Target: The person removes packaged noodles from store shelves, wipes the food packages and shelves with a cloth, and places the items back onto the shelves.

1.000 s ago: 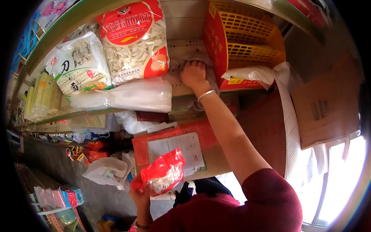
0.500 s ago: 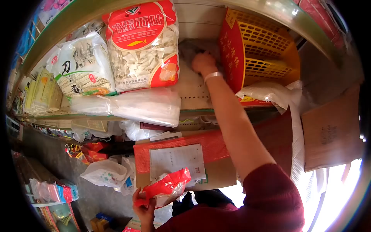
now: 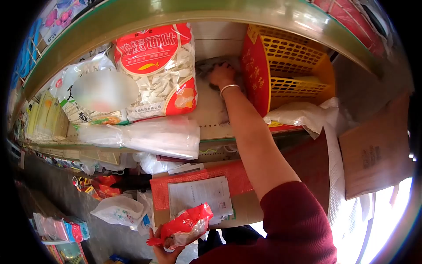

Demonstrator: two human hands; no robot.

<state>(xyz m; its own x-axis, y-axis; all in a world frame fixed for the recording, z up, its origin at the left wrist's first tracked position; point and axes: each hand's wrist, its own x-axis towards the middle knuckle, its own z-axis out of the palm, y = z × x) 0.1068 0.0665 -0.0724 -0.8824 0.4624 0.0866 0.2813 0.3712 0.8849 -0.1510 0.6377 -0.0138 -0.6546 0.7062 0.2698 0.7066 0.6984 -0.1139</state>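
Observation:
My left hand [image 3: 165,250] is closed on a red and clear plastic packet [image 3: 188,225], low in the view; what is inside it is hard to make out. On the shelf [image 3: 211,112], my right hand [image 3: 223,75] reaches far back, with a bracelet on its wrist. Its bent fingers press on a dark greyish, cloth-like thing [image 3: 205,67], mostly hidden under the hand. Left of that hand stands a big red and clear bag of noodle pieces [image 3: 156,72]. To its right is a red and yellow display rack [image 3: 259,70] with perforated yellow tiers.
A white noodle bag [image 3: 90,88] and a bundle of clear plastic bags [image 3: 145,134] lie on the shelf's left part. Below are a cardboard box [image 3: 246,207] with papers [image 3: 200,196] on it and a white plastic bag [image 3: 119,210]. Another carton [image 3: 376,149] stands at right.
My right hand has shifted slightly left on the shelf, along with the greyish thing. My left hand still holds the packet, now a little lower in view. The camera view has tilted slightly.

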